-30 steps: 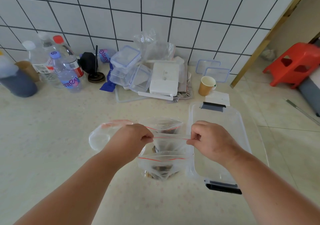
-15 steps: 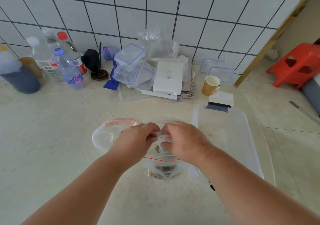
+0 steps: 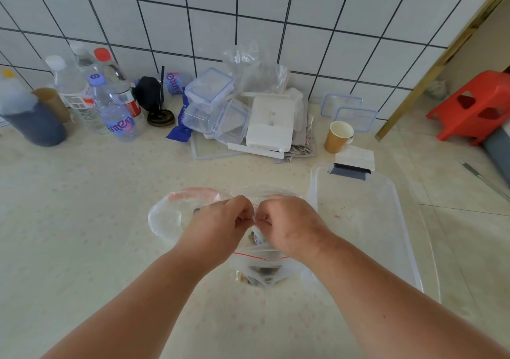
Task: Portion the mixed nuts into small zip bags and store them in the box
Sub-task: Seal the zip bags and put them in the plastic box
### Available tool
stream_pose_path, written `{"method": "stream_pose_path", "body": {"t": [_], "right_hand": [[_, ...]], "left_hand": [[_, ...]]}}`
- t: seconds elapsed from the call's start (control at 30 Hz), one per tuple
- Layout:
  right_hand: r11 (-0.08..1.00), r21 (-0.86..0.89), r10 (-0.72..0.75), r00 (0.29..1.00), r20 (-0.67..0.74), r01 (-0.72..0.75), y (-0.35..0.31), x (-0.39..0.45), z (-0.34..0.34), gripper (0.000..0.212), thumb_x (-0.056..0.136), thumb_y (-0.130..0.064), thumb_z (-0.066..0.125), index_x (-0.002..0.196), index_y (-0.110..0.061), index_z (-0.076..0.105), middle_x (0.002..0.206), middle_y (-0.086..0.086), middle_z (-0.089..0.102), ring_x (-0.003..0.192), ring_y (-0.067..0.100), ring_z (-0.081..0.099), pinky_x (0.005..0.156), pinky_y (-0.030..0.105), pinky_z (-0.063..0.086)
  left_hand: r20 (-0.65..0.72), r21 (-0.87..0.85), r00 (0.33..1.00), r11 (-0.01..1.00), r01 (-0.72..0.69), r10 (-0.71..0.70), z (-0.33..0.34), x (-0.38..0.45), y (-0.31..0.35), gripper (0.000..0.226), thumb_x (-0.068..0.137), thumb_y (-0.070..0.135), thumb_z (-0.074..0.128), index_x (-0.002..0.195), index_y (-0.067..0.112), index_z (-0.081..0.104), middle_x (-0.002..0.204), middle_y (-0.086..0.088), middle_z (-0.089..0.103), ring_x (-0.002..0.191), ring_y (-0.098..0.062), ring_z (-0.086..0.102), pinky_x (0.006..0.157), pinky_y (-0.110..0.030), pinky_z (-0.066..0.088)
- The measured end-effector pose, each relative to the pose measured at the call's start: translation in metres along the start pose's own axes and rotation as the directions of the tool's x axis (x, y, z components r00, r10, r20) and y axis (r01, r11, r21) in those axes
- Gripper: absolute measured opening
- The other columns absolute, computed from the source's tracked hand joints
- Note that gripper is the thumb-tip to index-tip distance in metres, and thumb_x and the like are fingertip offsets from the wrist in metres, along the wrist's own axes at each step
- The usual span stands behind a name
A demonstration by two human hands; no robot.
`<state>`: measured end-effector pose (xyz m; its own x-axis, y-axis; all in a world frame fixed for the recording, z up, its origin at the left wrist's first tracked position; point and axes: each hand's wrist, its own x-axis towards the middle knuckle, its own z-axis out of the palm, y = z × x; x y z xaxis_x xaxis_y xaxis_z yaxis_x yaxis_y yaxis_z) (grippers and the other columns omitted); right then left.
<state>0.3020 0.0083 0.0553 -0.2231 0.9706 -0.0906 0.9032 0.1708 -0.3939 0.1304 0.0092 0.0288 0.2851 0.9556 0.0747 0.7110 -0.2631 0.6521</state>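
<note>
Both hands, left hand (image 3: 220,223) and right hand (image 3: 287,224), pinch the zip bag (image 3: 258,251) top; an uneven press could leave it unsealed, spilling nuts.

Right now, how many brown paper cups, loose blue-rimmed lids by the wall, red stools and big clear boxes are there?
Brown paper cups: 2
Loose blue-rimmed lids: 2
Red stool: 1
Big clear box: 1
Total: 6
</note>
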Motion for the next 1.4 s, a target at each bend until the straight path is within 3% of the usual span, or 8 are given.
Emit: {"method": "stream_pose_path", "body": {"t": [0.3,0.43,0.77,0.93,1.23,1.3,1.4], "right_hand": [[0.999,0.029,0.019,0.999,-0.032,-0.019,0.011,-0.010,-0.006,0.015,0.087,-0.023,0.060,0.086,-0.024,0.075,0.088,-0.005,0.071,0.085,0.017,0.062,0.068,0.023,0.041],[0.997,0.043,0.061,0.998,-0.020,-0.060,0.014,-0.012,-0.006,0.015,0.087,-0.025,0.060,0.089,-0.025,0.074,0.094,-0.006,0.071,0.088,0.017,0.063,0.073,0.025,0.048],[0.994,0.030,0.109,0.994,-0.024,-0.109,0.027,-0.019,-0.009,0.013,0.087,-0.028,0.060,0.085,-0.027,0.073,0.090,-0.008,0.069,0.081,0.015,0.063,0.069,0.025,0.048],[0.988,0.047,0.145,0.989,-0.030,-0.144,0.036,-0.023,-0.012,0.011,0.085,-0.030,0.063,0.079,-0.027,0.071,0.081,-0.011,0.063,0.076,0.010,0.060,0.064,0.020,0.040],[0.991,0.055,0.125,0.992,-0.020,-0.124,0.041,-0.027,-0.020,0.011,0.086,-0.025,0.062,0.084,-0.025,0.073,0.084,-0.011,0.064,0.079,0.011,0.061,0.069,0.023,0.047],[0.991,0.050,0.122,0.992,-0.023,-0.121,0.042,-0.027,-0.019,0.011,0.087,-0.025,0.063,0.084,-0.025,0.073,0.085,-0.011,0.065,0.079,0.010,0.061,0.067,0.021,0.044],[0.992,0.053,0.117,0.992,-0.037,-0.115,0.047,-0.028,-0.020,0.010,0.087,-0.028,0.065,0.082,-0.027,0.073,0.081,-0.014,0.062,0.076,0.006,0.059,0.060,0.009,0.036]], "left_hand": [[-0.002,-0.002,0.998,0.998,0.055,-0.055,-0.001,0.001,0.002,0.022,0.092,0.027,0.075,0.080,0.025,0.056,0.075,0.007,0.070,0.072,-0.018,0.066,0.069,-0.039,0.055],[0.009,-0.009,0.998,0.998,0.064,-0.064,-0.003,0.001,0.002,0.022,0.092,0.025,0.074,0.080,0.025,0.056,0.076,0.007,0.069,0.067,-0.017,0.066,0.064,-0.038,0.055],[0.017,0.005,0.997,0.997,0.079,-0.079,-0.003,0.003,0.003,0.025,0.092,0.025,0.074,0.077,0.027,0.055,0.074,0.008,0.069,0.067,-0.014,0.065,0.061,-0.034,0.054],[0.005,0.009,0.997,0.997,0.082,-0.082,-0.002,0.004,0.001,0.026,0.089,0.028,0.077,0.075,0.028,0.055,0.073,0.010,0.069,0.072,-0.010,0.064,0.064,-0.031,0.053],[-0.017,0.002,0.998,0.998,0.066,-0.066,-0.001,0.005,-0.003,0.028,0.088,0.025,0.077,0.072,0.030,0.055,0.071,0.011,0.067,0.070,-0.009,0.064,0.064,-0.032,0.054],[-0.015,-0.008,0.998,0.998,0.065,-0.066,0.001,0.005,-0.003,0.029,0.088,0.023,0.077,0.072,0.030,0.055,0.073,0.014,0.068,0.072,-0.008,0.064,0.064,-0.031,0.054],[-0.010,-0.041,0.997,0.997,0.073,-0.073,0.000,0.006,-0.005,0.030,0.088,0.021,0.077,0.071,0.032,0.055,0.087,0.032,0.065,0.081,-0.003,0.061,0.066,-0.028,0.053]]}}
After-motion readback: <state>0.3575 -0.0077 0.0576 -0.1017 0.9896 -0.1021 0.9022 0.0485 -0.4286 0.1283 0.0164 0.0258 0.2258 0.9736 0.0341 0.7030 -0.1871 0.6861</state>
